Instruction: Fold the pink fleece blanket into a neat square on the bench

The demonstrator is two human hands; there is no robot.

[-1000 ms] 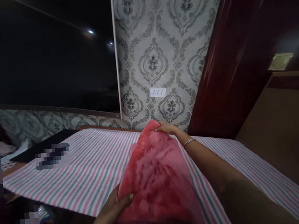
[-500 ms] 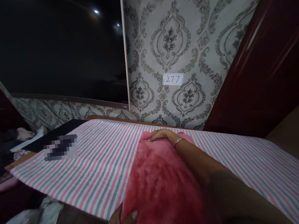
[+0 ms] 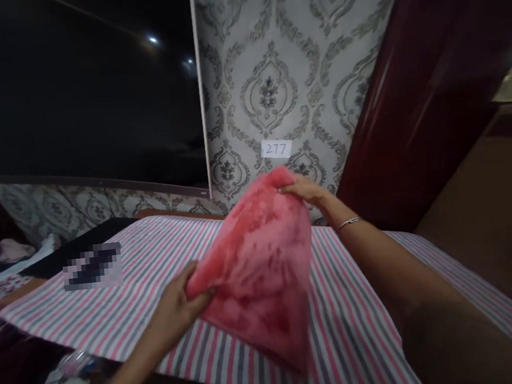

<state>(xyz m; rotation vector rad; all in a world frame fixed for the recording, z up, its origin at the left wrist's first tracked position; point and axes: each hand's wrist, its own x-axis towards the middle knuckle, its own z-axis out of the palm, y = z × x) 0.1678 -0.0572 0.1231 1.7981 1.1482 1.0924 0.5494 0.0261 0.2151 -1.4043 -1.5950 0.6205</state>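
A plush pink-red cloth (image 3: pixel 263 264) hangs folded between my two hands, raised above a striped sheet (image 3: pixel 125 289). My left hand (image 3: pixel 185 298) is closed on its left edge, thumb on top. At the top right corner, my right hand (image 3: pixel 301 189) pinches the cloth, with a thin bracelet (image 3: pixel 349 222) round that wrist. The lower tip of the cloth points down toward the front edge of the sheet; whether it touches there I cannot tell.
A large dark television (image 3: pixel 84 100) is on the patterned wall behind. A paper marked 277 (image 3: pixel 276 148) sticks to the wallpaper. A pixelated dark object (image 3: pixel 92 266) lies on the sheet at left. Clothes (image 3: pixel 9 354) are heaped at the far left. A brown box-like surface (image 3: pixel 487 194) stands at right.
Both hands have lifted the plush cloth off the striped sheet. My left hand has come up from the bottom edge, and my right hand has risen. The view has turned slightly right.
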